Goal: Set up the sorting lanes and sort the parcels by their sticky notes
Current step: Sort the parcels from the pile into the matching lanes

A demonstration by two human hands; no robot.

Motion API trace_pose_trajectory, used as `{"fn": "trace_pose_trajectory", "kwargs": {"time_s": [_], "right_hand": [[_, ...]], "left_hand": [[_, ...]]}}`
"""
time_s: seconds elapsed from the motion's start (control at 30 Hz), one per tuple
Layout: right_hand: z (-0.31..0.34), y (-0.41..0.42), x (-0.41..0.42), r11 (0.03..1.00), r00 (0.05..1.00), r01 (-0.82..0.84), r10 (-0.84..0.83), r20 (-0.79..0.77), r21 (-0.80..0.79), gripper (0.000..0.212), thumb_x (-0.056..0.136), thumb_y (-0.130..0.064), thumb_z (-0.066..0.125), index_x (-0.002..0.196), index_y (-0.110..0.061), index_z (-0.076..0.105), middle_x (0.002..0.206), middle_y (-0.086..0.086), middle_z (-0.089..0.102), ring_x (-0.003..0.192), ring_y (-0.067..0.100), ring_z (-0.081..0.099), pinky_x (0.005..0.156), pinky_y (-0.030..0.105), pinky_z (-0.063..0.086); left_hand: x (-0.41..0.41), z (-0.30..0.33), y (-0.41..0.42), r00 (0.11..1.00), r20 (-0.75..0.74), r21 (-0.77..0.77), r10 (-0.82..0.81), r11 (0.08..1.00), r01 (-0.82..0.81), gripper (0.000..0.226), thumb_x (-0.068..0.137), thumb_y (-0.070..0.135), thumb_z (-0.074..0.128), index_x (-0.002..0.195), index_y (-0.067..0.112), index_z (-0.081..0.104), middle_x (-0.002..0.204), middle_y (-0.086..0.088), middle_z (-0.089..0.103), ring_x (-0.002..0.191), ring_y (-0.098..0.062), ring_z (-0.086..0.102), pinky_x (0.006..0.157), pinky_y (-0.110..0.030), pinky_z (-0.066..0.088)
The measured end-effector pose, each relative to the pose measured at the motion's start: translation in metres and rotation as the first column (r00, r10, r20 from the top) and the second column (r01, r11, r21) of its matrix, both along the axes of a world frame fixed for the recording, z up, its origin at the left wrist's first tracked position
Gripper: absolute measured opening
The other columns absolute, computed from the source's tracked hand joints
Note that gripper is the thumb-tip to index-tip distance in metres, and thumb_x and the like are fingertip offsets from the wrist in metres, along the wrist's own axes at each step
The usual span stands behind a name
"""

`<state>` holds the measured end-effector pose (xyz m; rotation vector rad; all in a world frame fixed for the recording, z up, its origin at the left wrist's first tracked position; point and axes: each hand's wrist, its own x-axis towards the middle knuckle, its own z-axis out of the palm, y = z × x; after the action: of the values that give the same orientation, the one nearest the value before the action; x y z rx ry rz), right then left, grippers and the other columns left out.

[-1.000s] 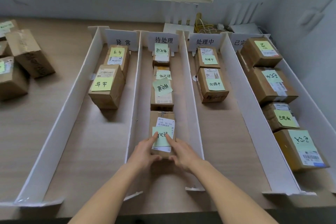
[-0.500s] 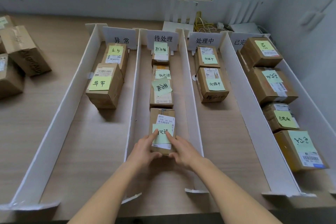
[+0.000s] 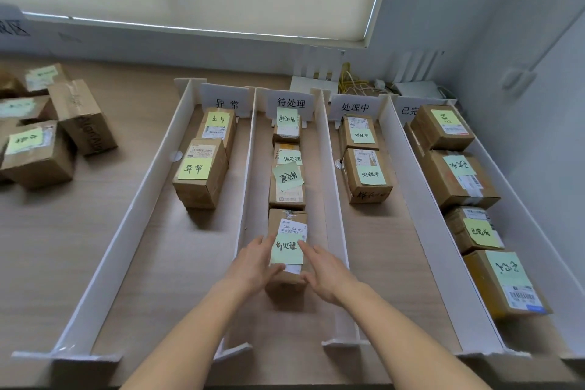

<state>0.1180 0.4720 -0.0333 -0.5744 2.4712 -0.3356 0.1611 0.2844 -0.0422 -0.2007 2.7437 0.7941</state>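
White dividers (image 3: 332,199) split the wooden table into several sorting lanes, each with a printed label card at the far end. In the second lane a brown parcel (image 3: 288,225) with a green sticky note (image 3: 286,248) lies behind a row of parcels. My left hand (image 3: 254,263) rests against its left side and my right hand (image 3: 326,272) against its right side, fingers nearly straight. Parcels with notes fill the other lanes, such as a box (image 3: 201,176) in the first lane and one (image 3: 367,176) in the third.
A pile of unsorted parcels (image 3: 41,149) lies on the table at far left. A white router and yellow cables (image 3: 348,82) sit by the wall behind the lanes. The fourth lane (image 3: 459,180) holds several boxes, close to the right wall.
Both hands have pushed the parcel farther up the second lane, until it touches the parcel ahead. The camera has tilted up, showing more of the window blind.
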Motion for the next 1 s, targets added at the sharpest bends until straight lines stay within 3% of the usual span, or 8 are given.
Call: {"fn": "trace_pose_trajectory", "kwargs": {"time_s": [0.13, 0.27, 0.6, 0.83, 1.0], "right_hand": [[0.069, -0.003, -0.008, 0.999, 0.997, -0.032, 0.033, -0.071, 0.013, 0.068, 0.103, -0.037, 0.05, 0.161, -0.031, 0.014, 0.161, 0.005, 0.031, 0.142, 0.031, 0.04, 0.112, 0.045, 0.039], [0.162, -0.022, -0.011, 0.991, 0.969, -0.126, 0.132, -0.209, 0.042, 0.067, 0.104, -0.041, 0.049, 0.16, -0.034, 0.014, 0.166, 0.0, 0.021, 0.145, 0.029, 0.037, 0.109, 0.048, 0.043], [0.379, -0.179, 0.037, 0.913, 0.77, -0.408, 0.358, -0.529, 0.023, 0.067, 0.1, -0.047, 0.054, 0.158, -0.041, 0.021, 0.165, -0.007, 0.024, 0.144, 0.025, 0.039, 0.11, 0.045, 0.042], [0.47, -0.324, 0.129, 0.792, 0.597, -0.605, 0.516, -0.614, 0.077, 0.068, 0.097, -0.052, 0.056, 0.157, -0.042, 0.025, 0.164, -0.009, 0.028, 0.146, 0.02, 0.037, 0.109, 0.038, 0.041], [0.505, -0.436, 0.207, 0.721, 0.515, -0.69, 0.544, -0.662, 0.056, 0.067, 0.097, -0.054, 0.056, 0.156, -0.043, 0.027, 0.159, -0.011, 0.035, 0.141, 0.021, 0.044, 0.102, 0.041, 0.047]], "left_hand": [[0.006, 0.07, -0.019, 0.997, -0.081, -0.092, -0.003, 0.996, -0.004, 0.077, 0.093, 0.048, 0.059, 0.156, 0.029, 0.019, 0.153, -0.001, 0.037, 0.137, -0.022, 0.04, 0.108, -0.034, 0.039], [0.022, 0.16, -0.051, 0.982, -0.184, -0.157, 0.041, 0.985, -0.071, 0.075, 0.093, 0.05, 0.057, 0.155, 0.03, 0.021, 0.154, -0.001, 0.036, 0.137, -0.023, 0.042, 0.108, -0.038, 0.042], [0.123, 0.392, -0.179, 0.87, -0.444, -0.305, 0.213, 0.877, -0.371, 0.077, 0.091, 0.058, 0.056, 0.154, 0.03, 0.023, 0.154, 0.003, 0.038, 0.135, -0.021, 0.045, 0.104, -0.04, 0.044], [0.258, 0.47, -0.311, 0.79, -0.47, -0.338, 0.394, 0.746, -0.573, 0.076, 0.088, 0.061, 0.057, 0.152, 0.031, 0.03, 0.154, 0.005, 0.039, 0.137, -0.02, 0.042, 0.107, -0.039, 0.041], [0.362, 0.5, -0.402, 0.729, -0.493, -0.357, 0.475, 0.654, -0.667, 0.074, 0.091, 0.06, 0.055, 0.153, 0.032, 0.027, 0.154, 0.008, 0.037, 0.135, -0.019, 0.044, 0.102, -0.036, 0.041]]}}
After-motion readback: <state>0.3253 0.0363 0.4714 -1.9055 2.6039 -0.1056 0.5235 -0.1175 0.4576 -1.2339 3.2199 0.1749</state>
